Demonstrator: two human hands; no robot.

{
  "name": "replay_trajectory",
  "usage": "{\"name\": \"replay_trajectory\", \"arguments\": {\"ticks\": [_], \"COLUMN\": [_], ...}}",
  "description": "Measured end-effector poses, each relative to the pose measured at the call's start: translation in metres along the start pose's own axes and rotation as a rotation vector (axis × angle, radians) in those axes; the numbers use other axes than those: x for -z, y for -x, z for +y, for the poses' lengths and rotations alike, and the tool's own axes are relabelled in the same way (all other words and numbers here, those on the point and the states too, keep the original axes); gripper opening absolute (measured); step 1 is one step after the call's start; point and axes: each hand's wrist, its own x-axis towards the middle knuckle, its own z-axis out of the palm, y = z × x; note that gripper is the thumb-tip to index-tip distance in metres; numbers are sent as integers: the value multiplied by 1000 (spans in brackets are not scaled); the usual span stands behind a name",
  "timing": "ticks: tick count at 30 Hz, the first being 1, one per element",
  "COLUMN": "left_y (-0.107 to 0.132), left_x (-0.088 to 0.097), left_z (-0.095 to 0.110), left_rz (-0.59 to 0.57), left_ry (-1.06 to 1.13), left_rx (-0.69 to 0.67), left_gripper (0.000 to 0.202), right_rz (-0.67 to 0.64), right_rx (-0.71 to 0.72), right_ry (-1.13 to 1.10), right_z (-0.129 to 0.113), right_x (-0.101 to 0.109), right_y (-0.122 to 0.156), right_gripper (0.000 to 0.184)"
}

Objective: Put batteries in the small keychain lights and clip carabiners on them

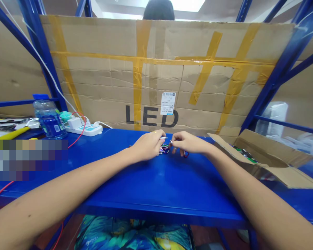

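1. On the blue shelf (156,187), the left hand (148,145) pinches a small metal piece (163,138) between its fingertips
2. The right hand (189,143) pinches another tiny part, just beside a small heap of wires (163,149)
3. An open cardboard box (271,159) at the right holds small green parts
4. A capped water bottle (48,118) stands at the left

Both bare forearms reach forward and converge near the middle. The left hand (148,146) lies palm down, its fingers curled inward in a pinching grip at the tips. The right hand (189,143) mirrors it, fingers bent, fingertips almost meeting the left's.
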Motion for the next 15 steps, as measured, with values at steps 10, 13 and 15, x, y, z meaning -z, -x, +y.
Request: {"name": "replay_trajectory", "arguments": {"ticks": [10, 13, 15], "left_y": [-2, -2, -2], "left_x": [-2, -1, -1], "left_z": [-5, -6, -7], "left_rz": [61, 70, 78], "left_ry": [80, 37, 22], "left_rx": [-106, -103, -106], "left_gripper": [17, 16, 16], "right_rz": [-64, -13, 39], "right_rx": [146, 173, 176], "right_ry": [-504, -594, -598], "right_z": [0, -1, -1], "right_x": [-5, -9, -12], "right_y": [-1, -4, -6], "right_gripper": [12, 17, 19]}}
